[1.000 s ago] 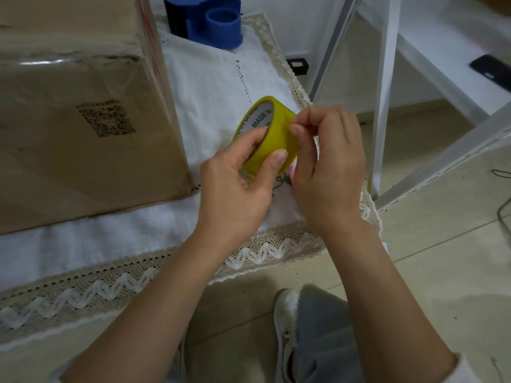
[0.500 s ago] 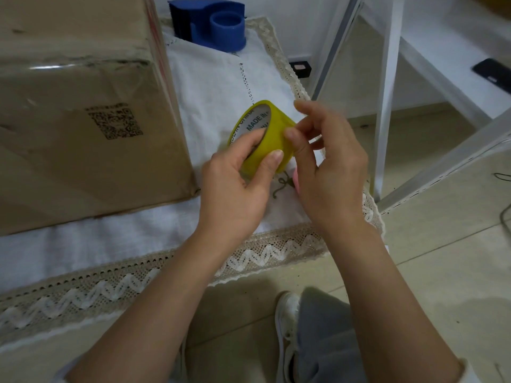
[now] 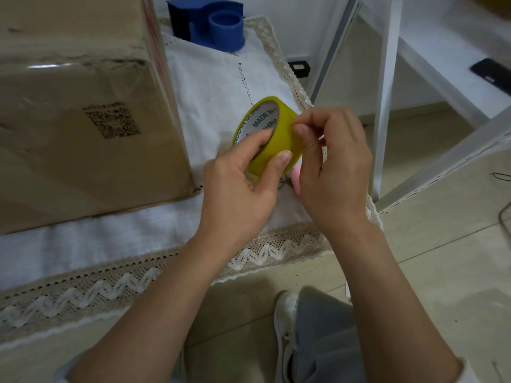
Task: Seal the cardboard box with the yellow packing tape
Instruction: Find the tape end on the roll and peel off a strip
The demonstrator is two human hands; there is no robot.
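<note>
A roll of yellow packing tape (image 3: 279,134) with a white core printed "MADE IN CHINA" is held above the white cloth. My left hand (image 3: 243,183) grips the roll, thumb inside the core and fingers on the outer face. My right hand (image 3: 331,164) pinches at the roll's outer surface near its upper right edge with thumb and forefinger. The large cardboard box (image 3: 77,114) stands to the left on the cloth, a QR code on its near side and clear tape along its top edge.
A blue tape dispenser (image 3: 215,26) sits at the back of the table. The white cloth with lace trim (image 3: 143,272) covers the table. White metal frame legs (image 3: 387,92) rise at right. A small pink object (image 3: 295,175) peeks from under my right hand. A black phone (image 3: 492,74) lies far right.
My right hand's fingers opened off the roll and have closed again into a pinch on its upper edge. The roll stayed in my left hand, turning slightly.
</note>
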